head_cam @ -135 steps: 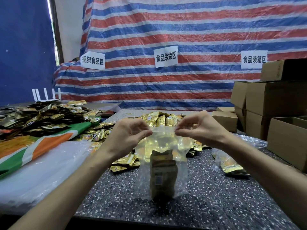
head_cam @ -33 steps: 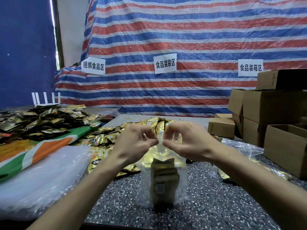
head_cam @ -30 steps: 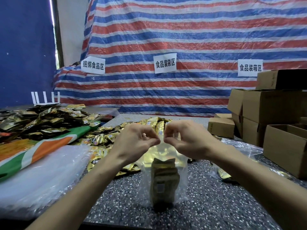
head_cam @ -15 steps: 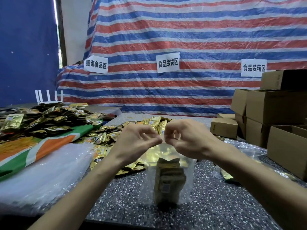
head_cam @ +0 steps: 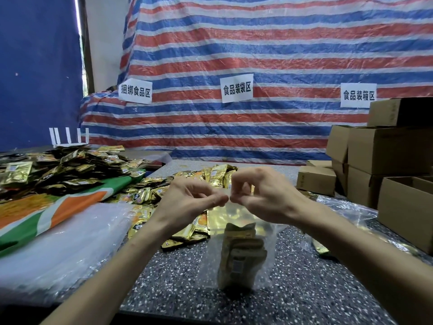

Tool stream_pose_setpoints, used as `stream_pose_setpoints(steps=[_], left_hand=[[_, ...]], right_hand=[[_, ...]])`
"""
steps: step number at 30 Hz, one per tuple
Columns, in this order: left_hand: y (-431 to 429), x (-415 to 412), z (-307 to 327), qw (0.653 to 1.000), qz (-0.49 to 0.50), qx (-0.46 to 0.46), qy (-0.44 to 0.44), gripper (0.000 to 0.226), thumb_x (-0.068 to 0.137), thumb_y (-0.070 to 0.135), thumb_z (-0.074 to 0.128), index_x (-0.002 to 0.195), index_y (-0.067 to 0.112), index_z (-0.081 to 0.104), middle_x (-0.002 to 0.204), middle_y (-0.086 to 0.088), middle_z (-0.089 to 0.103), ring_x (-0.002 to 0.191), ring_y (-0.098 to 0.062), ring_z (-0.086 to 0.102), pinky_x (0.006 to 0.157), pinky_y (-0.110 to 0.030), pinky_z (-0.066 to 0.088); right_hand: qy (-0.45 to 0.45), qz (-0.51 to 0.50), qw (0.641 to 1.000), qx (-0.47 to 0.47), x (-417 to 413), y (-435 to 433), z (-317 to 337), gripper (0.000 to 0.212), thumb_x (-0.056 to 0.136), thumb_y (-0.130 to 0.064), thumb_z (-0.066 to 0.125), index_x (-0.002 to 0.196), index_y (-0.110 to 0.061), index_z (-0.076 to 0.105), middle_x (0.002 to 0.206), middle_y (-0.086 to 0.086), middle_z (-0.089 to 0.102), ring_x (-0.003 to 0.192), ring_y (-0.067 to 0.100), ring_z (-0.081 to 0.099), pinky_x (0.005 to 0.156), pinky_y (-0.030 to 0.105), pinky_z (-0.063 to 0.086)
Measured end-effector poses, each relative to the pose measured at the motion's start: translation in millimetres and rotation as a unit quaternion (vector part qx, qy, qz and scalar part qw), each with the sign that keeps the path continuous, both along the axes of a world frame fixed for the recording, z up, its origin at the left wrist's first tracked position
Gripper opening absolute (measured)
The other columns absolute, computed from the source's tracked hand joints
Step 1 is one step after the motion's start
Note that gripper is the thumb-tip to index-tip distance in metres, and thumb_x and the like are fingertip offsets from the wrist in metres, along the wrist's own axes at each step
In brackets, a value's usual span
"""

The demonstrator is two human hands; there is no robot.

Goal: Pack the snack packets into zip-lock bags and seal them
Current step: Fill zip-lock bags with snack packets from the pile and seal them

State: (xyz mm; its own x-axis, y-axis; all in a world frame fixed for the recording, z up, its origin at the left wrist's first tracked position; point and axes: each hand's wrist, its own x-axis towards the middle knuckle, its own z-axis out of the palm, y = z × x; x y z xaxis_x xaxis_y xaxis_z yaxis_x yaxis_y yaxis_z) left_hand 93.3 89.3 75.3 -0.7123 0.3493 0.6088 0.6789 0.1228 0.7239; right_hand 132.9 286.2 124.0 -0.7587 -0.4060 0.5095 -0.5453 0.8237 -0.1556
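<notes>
Head view: at centre, a clear zip-lock bag stands on a speckled dark table, with snack packets stacked inside. The left hand and right hand both pinch its top edge, fingertips almost meeting. Loose gold packets lie at ten o'clock and cardboard boxes at three. A red-and-blue striped tarp with paper signs hangs at twelve.

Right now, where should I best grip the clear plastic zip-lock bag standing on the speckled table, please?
Pinch the flat top strip of the clear plastic zip-lock bag from above, as the left hand and right hand do: it stands upright, gold snack packets weighting its bottom.
</notes>
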Motion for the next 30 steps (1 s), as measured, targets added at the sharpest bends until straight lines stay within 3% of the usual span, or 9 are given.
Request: stream_pose_setpoints(steps=[2,4,6,9,14,18,22,26,30], left_hand=[[-1.7,0.3,-0.1,1.0,-0.016,-0.012,0.0,0.018,0.082,0.027,0.074,0.09,0.012,0.081,0.081,-0.002,0.078,0.071,-0.012,0.068,0.066,-0.024,0.054],[-1.1,0.2,-0.7,1.0,-0.017,-0.012,0.009,0.01,0.087,0.019,0.072,0.089,0.016,0.081,0.079,-0.001,0.077,0.069,-0.009,0.067,0.064,-0.02,0.052],[1.9,-0.2,-2.0,1.0,-0.007,-0.002,0.02,0.009,0.089,0.018,0.072,0.084,0.018,0.081,0.075,-0.001,0.075,0.066,-0.011,0.065,0.062,-0.022,0.051],[6.5,-2.0,-3.9,0.999,0.023,-0.006,0.039,0.017,0.088,0.025,0.07,0.079,0.014,0.079,0.071,-0.001,0.073,0.064,-0.015,0.061,0.06,-0.031,0.049],[4.9,-1.0,-4.1,0.992,0.052,-0.077,0.08,0.02,0.096,0.024,0.061,0.082,0.02,0.075,0.073,0.006,0.07,0.068,-0.018,0.063,0.059,-0.027,0.046],[6.9,6.8,0.5,0.974,0.087,-0.153,0.142,0.024,0.091,0.033,0.053,0.082,0.02,0.071,0.07,0.016,0.064,0.064,-0.003,0.055,0.056,-0.022,0.038],[9.5,10.7,4.5,0.936,0.164,-0.219,0.22,0.028,0.092,0.04,0.049,0.083,0.02,0.066,0.071,0.009,0.062,0.067,-0.014,0.054,0.06,-0.037,0.043],[11.9,11.6,4.6,0.933,0.175,-0.208,0.237,0.023,0.092,0.037,0.049,0.081,0.021,0.061,0.068,0.009,0.06,0.064,-0.012,0.051,0.057,-0.037,0.043],[17.4,12.2,1.9,0.965,0.145,-0.115,0.183,0.018,0.089,0.026,0.052,0.078,0.02,0.065,0.069,0.01,0.063,0.066,-0.012,0.058,0.059,-0.041,0.048]], right_hand=[[-0.011,0.011,1.0,-0.006,1.0,3.0,-0.3,0.023,0.088,-0.021,0.07,0.07,-0.029,0.058,0.072,-0.018,0.054,0.072,0.006,0.053,0.065,0.035,0.048],[-0.039,0.02,0.999,-0.007,2.2,4.0,0.2,0.013,0.089,-0.026,0.069,0.077,-0.025,0.065,0.078,-0.016,0.061,0.078,0.008,0.057,0.072,0.039,0.053],[-0.043,0.024,0.999,-0.005,3.3,3.0,0.5,0.014,0.089,-0.035,0.065,0.081,-0.024,0.068,0.083,-0.014,0.065,0.082,0.011,0.061,0.076,0.045,0.055],[-0.027,0.024,0.999,0.001,4.0,0.5,0.9,0.025,0.09,-0.047,0.06,0.085,-0.024,0.069,0.082,-0.015,0.064,0.079,0.01,0.061,0.072,0.043,0.055],[-0.029,0.018,0.999,0.014,-1.5,3.2,0.8,0.024,0.092,-0.047,0.061,0.091,-0.024,0.07,0.081,-0.016,0.062,0.079,0.011,0.06,0.072,0.04,0.053],[-0.033,0.039,0.998,0.021,-3.3,3.6,1.8,0.017,0.091,-0.041,0.064,0.089,-0.024,0.069,0.077,-0.017,0.061,0.072,0.003,0.056,0.065,0.034,0.049],[-0.026,0.031,0.999,0.036,-3.9,1.6,3.6,0.012,0.091,-0.03,0.067,0.08,-0.033,0.061,0.067,-0.022,0.052,0.066,-0.003,0.051,0.06,0.029,0.043],[-0.015,0.024,0.999,0.028,-3.3,3.1,4.1,0.012,0.09,-0.027,0.066,0.079,-0.031,0.061,0.066,-0.019,0.052,0.066,0.004,0.052,0.061,0.033,0.045],[-0.001,0.023,0.999,0.022,-3.4,3.9,6.9,0.007,0.088,-0.021,0.063,0.083,-0.025,0.066,0.069,-0.015,0.055,0.072,0.015,0.056,0.066,0.04,0.052]])
